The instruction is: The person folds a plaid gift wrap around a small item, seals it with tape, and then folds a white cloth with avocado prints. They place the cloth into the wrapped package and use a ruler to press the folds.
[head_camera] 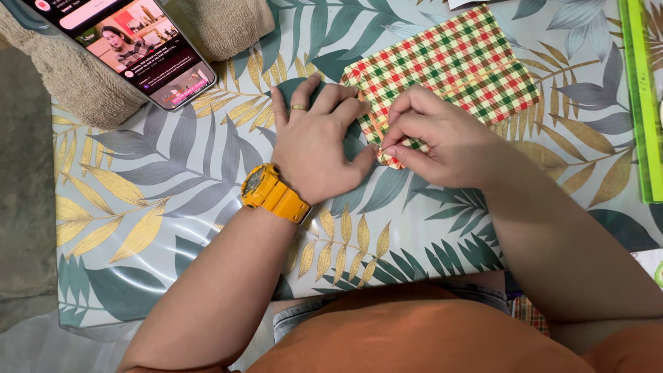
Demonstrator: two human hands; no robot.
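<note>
A folded sheet of red, green and yellow checked paper (456, 62) lies on the leaf-patterned tablecloth (173, 207). My left hand (321, 141), with a ring and a yellow wristwatch (275, 193), presses flat on the paper's near-left edge. My right hand (442, 141) pinches the paper's near corner between thumb and fingers, right beside the left thumb. The corner itself is mostly hidden under my fingers.
A smartphone (131, 45) showing a video leans on a beige woven cushion (76, 83) at the top left. A green ruler (642, 97) lies along the right edge. The table's near edge runs just in front of my body.
</note>
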